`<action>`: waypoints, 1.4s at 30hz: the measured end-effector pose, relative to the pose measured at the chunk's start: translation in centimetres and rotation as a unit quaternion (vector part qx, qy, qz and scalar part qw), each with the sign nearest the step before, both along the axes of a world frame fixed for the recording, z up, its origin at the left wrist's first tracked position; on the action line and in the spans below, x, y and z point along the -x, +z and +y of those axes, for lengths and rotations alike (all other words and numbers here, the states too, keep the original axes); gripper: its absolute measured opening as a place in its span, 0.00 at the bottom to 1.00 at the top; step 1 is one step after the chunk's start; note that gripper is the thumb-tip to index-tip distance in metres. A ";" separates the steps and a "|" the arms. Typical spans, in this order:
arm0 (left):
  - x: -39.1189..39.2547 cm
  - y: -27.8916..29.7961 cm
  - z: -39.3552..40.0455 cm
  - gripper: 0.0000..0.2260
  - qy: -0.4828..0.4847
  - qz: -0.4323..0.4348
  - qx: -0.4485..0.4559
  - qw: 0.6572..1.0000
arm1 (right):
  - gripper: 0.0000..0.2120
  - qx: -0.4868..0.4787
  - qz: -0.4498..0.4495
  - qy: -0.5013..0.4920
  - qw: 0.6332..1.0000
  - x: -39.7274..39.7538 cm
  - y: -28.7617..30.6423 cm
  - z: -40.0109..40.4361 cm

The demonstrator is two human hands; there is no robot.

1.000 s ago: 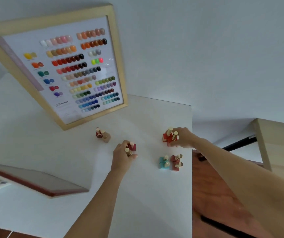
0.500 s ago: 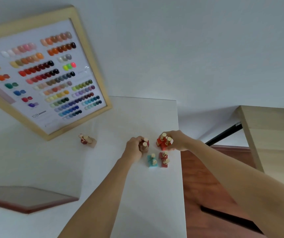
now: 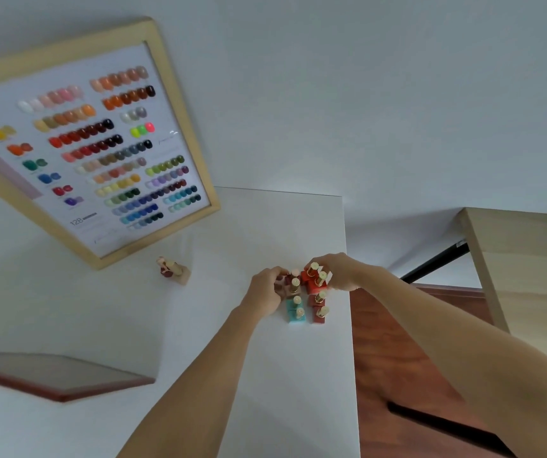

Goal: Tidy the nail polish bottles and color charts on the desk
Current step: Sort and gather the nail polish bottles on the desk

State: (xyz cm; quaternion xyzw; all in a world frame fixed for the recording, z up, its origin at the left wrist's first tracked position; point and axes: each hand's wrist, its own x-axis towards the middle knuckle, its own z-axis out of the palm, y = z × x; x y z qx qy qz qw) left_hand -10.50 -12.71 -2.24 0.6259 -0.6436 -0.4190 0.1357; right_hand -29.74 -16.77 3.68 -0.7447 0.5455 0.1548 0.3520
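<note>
on the white desk (image 3: 265,375), near its right edge, the left hand (image 3: 265,292) grips 2 dark bottles (image 3: 290,284) and the right hand (image 3: 343,272) grips 2 red bottles (image 3: 311,280), both pairs touching the 4 bottles (image 3: 307,309) standing in front; the framed color chart (image 3: 100,150) leans behind.

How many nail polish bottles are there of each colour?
Teal bottles: 2
Bright red bottles: 2
Dark red bottles on the right: 2
Brownish bottles in the left hand: 2
Bottles off by the chart: 2
Total: 10
</note>
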 end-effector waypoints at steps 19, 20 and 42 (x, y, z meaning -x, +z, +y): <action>-15.4 2.7 2.1 0.17 0.473 0.043 0.192 0.859 | 0.12 0.127 -0.200 0.019 0.971 -19.5 2.9 0.1; -15.7 2.6 1.8 0.17 0.453 0.041 0.186 0.871 | 0.13 0.121 -0.202 0.018 0.972 -20.6 2.6 0.2; -14.6 0.9 4.5 0.09 0.437 0.053 0.264 0.858 | 0.08 0.157 -0.130 0.057 0.977 -19.0 0.9 0.2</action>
